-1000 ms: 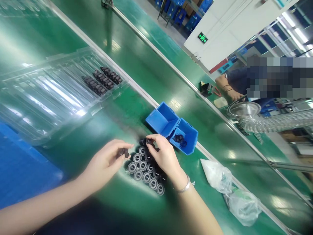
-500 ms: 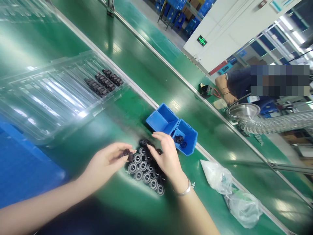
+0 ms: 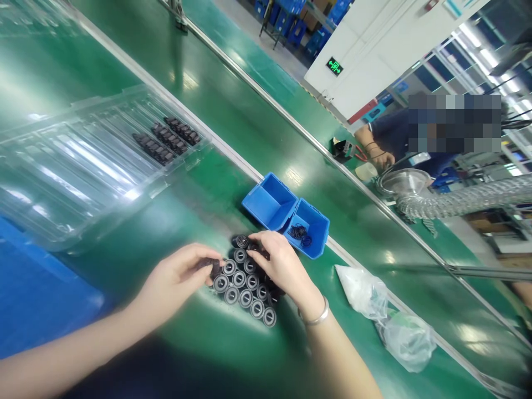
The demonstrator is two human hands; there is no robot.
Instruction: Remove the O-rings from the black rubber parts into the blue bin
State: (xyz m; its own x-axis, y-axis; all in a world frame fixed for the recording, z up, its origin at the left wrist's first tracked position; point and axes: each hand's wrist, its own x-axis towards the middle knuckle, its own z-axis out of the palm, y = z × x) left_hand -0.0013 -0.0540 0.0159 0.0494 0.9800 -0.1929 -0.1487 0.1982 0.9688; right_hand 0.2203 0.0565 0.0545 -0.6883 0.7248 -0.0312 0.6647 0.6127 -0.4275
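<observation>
Several black cylindrical parts [image 3: 239, 279] with grey ringed tops stand packed together on the green table. At the left side of this cluster, my left hand [image 3: 185, 271] is closed around small black parts [image 3: 215, 269], partly hidden by the fingers. My right hand [image 3: 276, 260] reaches over the far right side of the cluster. Its thumb and fingers close on a black cylindrical part [image 3: 252, 247], mostly covered by the hand. Just beside those fingertips, another black part [image 3: 240, 241] leans at the cluster's far end.
Beyond my right hand stand two joined blue bins [image 3: 270, 200]; the right one holds thin black rings [image 3: 298, 231]. A clear ribbed tray [image 3: 83, 166] with rows of black parts [image 3: 166, 141] lies left. Plastic bags [image 3: 366, 291] lie right. Across the table a co-worker [image 3: 390, 133] sits.
My right thumb and fingers have come together over a part at the far side of the cluster. My left hand stays close to the cluster's left side. The whole view has shifted slightly.
</observation>
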